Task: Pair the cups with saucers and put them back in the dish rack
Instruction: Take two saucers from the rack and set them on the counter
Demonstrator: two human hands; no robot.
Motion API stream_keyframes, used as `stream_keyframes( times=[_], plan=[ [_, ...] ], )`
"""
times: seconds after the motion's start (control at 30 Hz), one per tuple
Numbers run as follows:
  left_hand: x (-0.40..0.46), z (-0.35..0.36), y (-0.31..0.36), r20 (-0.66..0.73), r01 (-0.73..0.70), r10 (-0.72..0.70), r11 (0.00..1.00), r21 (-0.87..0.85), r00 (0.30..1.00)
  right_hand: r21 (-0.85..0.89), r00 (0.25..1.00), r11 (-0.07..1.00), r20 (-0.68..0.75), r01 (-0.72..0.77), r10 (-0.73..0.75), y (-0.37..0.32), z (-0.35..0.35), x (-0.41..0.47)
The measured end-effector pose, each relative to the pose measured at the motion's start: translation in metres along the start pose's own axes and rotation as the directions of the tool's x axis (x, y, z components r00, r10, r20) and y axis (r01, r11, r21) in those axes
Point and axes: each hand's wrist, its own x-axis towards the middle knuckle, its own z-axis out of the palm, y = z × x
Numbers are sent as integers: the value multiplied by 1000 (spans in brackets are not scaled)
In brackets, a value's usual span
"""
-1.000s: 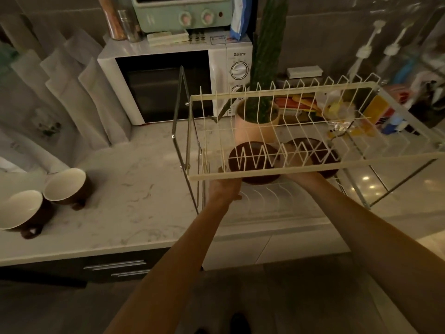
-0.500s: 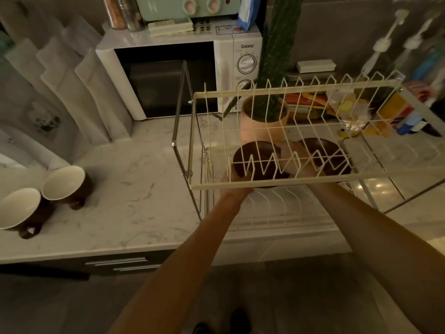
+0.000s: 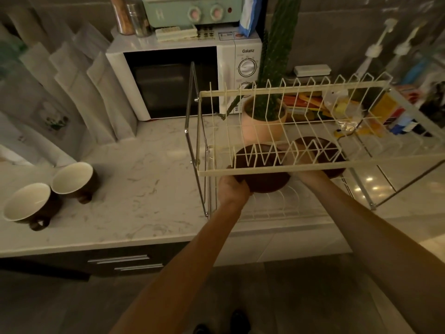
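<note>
**Holding two brown saucers under the rack's top shelf**

Looking down, I see a pale marble bench (image 3: 144,179) in a dim kitchen with grey wall tiles and a dark floor. A white microwave (image 3: 183,78) stands at the back, with a small green oven (image 3: 192,10) on top of it. A tall cactus in a pink pot (image 3: 263,121) stands beside the microwave, behind the wires of the dish rack (image 3: 313,171).

My left hand (image 3: 232,190) is at the near left rim of the left saucer (image 3: 267,182). Its fingers are curled around that rim and hold it. My right hand (image 3: 310,174) reaches under the rack's top shelf to the right saucer (image 3: 325,153). The wires hide most of that hand, so I cannot tell how far its fingers are open or how they hold.

Both saucers are dark brown and sit side by side, close together, below the cream top shelf and above the lower shelf's white prongs.

Two cups wait far off on the left of the bench. The near cup (image 3: 26,206) and the far cup (image 3: 72,178) are white inside and brown outside. They tilt toward me and touch each other. I see nothing inside them.
</note>
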Motion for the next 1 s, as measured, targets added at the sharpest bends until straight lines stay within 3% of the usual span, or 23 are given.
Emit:
stream_keyframes(
  times=[0.13,0.23,0.57,0.7,0.87,1.0],
  plan=[
    [-10,-10,-6,39,-52,52,998,18,998,8,985,998,-160,64,-62,-14,-5,-10],
    [-23,-20,-12,45,-70,68,996,51,997,-71,975,992,-191,99,-111,-14,-6,-32],
    [-81,-51,-32,120,-126,111,984,125,987,-86,972,985,-171,149,-162,-9,14,-93],
    [-101,-73,-41,155,-174,150,972,155,976,-64,990,993,-91,99,-105,-13,24,-112],
    [-118,-103,-55,136,-202,174,950,237,975,-48,992,997,113,66,-60,-29,42,-127],
    [-126,-135,-69,130,-137,107,958,252,986,3,968,996,234,87,-85,-49,59,-137]
  ],
)
